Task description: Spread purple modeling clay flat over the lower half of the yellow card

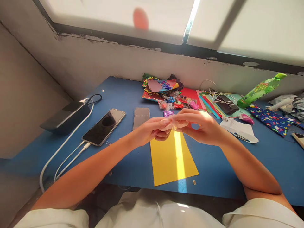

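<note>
From the head view, the only one I have, I see both hands meeting over the yellow sheet (166, 164), near its far edge. The left hand (159, 129) has its fingers curled under and its thumb laid along the top; the right hand (201, 125) reaches in from the other side with thumb and fingers brought together. Between them they pinch a small clear piece (173, 122), thin and filmy as far as I can judge. The fingers cover most of it, so I cannot tell its full shape or whether it holds anything.

The step in hand, as I judge it, is fine two-handed fingertip work on that piece. To do it well, I would let the left hand be the steady anchor and the right do the small moves, in short, even pulls rather than one jerk; thin film can slip or give suddenly. Working low over the sheet seems wise, since anything dropped would land on yellow and show up well. The strip of sun crossing the sheet also catches the fingertips, so a slight turn out of the glare would help me read the edge.

Just beyond the fingers, a purple packet (168, 113) lies on the blue table (125, 169), close enough to nudge.
</note>
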`<state>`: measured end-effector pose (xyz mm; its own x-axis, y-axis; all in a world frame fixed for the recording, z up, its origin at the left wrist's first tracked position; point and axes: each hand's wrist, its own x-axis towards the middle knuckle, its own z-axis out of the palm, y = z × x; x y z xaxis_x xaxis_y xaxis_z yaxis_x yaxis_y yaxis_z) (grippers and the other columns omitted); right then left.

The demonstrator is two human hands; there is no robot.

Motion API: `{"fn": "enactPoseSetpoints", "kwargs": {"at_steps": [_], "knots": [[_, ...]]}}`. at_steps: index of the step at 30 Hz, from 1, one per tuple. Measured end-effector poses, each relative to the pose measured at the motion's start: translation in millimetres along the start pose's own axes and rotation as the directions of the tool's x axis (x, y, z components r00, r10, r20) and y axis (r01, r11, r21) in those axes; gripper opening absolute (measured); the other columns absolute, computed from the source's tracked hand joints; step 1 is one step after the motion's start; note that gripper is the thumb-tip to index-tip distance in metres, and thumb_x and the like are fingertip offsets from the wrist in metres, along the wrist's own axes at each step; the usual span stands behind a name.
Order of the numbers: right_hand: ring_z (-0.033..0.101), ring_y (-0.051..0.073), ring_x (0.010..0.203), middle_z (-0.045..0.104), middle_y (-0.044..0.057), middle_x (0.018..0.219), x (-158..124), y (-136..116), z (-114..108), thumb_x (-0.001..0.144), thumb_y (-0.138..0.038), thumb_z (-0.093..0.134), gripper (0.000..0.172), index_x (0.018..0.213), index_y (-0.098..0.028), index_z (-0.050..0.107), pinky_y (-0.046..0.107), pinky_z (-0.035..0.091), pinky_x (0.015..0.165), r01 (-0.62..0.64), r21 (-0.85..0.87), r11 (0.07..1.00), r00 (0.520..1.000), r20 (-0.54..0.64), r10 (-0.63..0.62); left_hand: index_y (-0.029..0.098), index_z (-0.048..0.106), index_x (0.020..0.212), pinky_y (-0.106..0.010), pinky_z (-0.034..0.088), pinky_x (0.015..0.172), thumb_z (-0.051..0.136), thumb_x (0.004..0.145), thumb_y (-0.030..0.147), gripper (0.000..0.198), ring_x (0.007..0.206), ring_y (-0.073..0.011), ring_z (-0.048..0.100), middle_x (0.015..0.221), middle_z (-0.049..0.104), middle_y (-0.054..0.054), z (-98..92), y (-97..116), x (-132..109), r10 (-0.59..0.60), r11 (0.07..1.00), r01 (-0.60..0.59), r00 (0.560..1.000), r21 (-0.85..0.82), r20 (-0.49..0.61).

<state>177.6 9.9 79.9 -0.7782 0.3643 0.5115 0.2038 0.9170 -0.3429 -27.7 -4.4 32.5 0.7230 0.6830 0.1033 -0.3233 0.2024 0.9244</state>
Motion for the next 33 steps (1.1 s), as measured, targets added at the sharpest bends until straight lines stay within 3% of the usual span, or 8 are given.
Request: {"fn": "enactPoseSetpoints", "kwargs": {"at_steps": [3,7,9,13,22,28,31,33], "knots": [[0.055,0.010,0.067,0.060,0.002,0.078,-0.7,-2.0,6.0,0.094,-0.017,0.055,0.003,0.096,-0.018,0.057,0.020,0.045,0.055,-0.031,-0.049,0.998,0.999,-0.016,0.030,0.018,0.037,0.061,-0.025,0.016,0.045,0.066,0.085,0.051,0.049,0.047,-0.0063,0.024,0.054,0.025,0.006,0.7,-0.2,-1.2,-0.009,1.000,0.008,1.000,0.028,0.019],[0.050,0.009,0.059,0.053,-0.001,0.069,-1.9,-6.3,-3.5,0.095,-0.016,0.048,0.011,0.085,-0.020,0.050,0.021,0.042,0.051,-0.050,0.073,0.996,0.999,0.008,0.050,0.018,0.039,0.060,-0.025,0.017,0.044,0.067,0.083,0.051,0.050,0.046,-0.0067,0.027,0.052,0.026,0.006,-1.7,2.9,-1.6,-0.043,0.998,0.039,0.996,0.050,0.080],[0.050,0.008,0.054,0.051,-0.002,0.068,-3.9,-5.5,-17.8,0.098,-0.022,0.047,0.014,0.085,-0.020,0.052,0.021,0.039,0.045,-0.089,0.269,0.959,0.989,-0.094,0.117,0.018,0.040,0.058,-0.025,0.016,0.043,0.069,0.082,0.051,0.050,0.044,-0.0065,0.026,0.050,0.025,0.007,-4.5,5.4,-1.3,-0.030,0.999,0.028,0.997,0.029,0.075],[0.050,0.008,0.050,0.055,-0.001,0.072,-7.5,0.6,-45.0,0.094,-0.034,0.059,0.014,0.086,-0.022,0.060,0.022,0.033,0.037,-0.109,0.432,0.895,0.870,-0.394,0.296,0.018,0.034,0.052,-0.025,0.015,0.043,0.070,0.079,0.049,0.054,0.043,-0.0059,0.025,0.049,0.026,0.006,-6.8,10.9,-0.7,0.009,1.000,-0.009,1.000,0.015,0.029],[0.039,0.007,0.054,0.048,-0.002,0.075,-0.3,8.2,-5.2,0.097,-0.042,0.051,0.022,0.098,-0.020,0.056,0.020,0.038,0.044,-0.289,0.406,0.867,0.945,-0.023,0.326,0.020,0.033,0.055,-0.026,0.022,0.046,0.057,0.076,0.039,0.037,0.049,-0.0094,0.028,0.056,0.030,0.003,0.0,10.2,0.6,-0.009,0.999,0.013,0.996,0.038,-0.088],[0.046,0.009,0.064,0.054,0.000,0.079,1.2,23.9,16.7,0.092,-0.041,0.059,0.021,0.088,-0.020,0.053,0.023,0.041,0.055,-0.217,0.308,0.926,0.960,-0.104,0.259,0.016,0.054,0.065,-0.025,0.022,0.045,0.061,0.076,0.042,0.029,0.045,-0.0091,0.030,0.050,0.037,0.003,-6.4,2.0,6.6,-0.037,0.993,0.049,0.994,0.111,-0.106],[0.047,0.010,0.063,0.053,-0.002,0.073,-0.2,46.3,9.3,0.084,-0.050,0.066,0.032,0.082,-0.020,0.054,0.024,0.040,0.055,-0.366,0.350,0.862,0.883,-0.162,0.441,0.013,0.064,0.077,-0.024,0.025,0.044,0.057,0.077,0.044,0.032,0.050,-0.0109,0.036,0.053,0.040,0.003,-8.5,-1.1,8.9,-0.036,0.995,0.053,0.979,0.079,-0.201],[0.039,0.008,0.055,0.046,-0.006,0.063,-4.1,68.1,3.7,0.079,-0.051,0.070,0.035,0.080,-0.020,0.055,0.023,0.033,0.051,-0.603,0.316,0.733,0.715,-0.193,0.672,0.011,0.066,0.085,-0.023,0.029,0.045,0.058,0.074,0.037,0.029,0.053,-0.0110,0.038,0.057,0.042,0.002,-9.1,-3.4,10.7,-0.074,0.996,0.085,0.950,0.022,-0.303]]}}
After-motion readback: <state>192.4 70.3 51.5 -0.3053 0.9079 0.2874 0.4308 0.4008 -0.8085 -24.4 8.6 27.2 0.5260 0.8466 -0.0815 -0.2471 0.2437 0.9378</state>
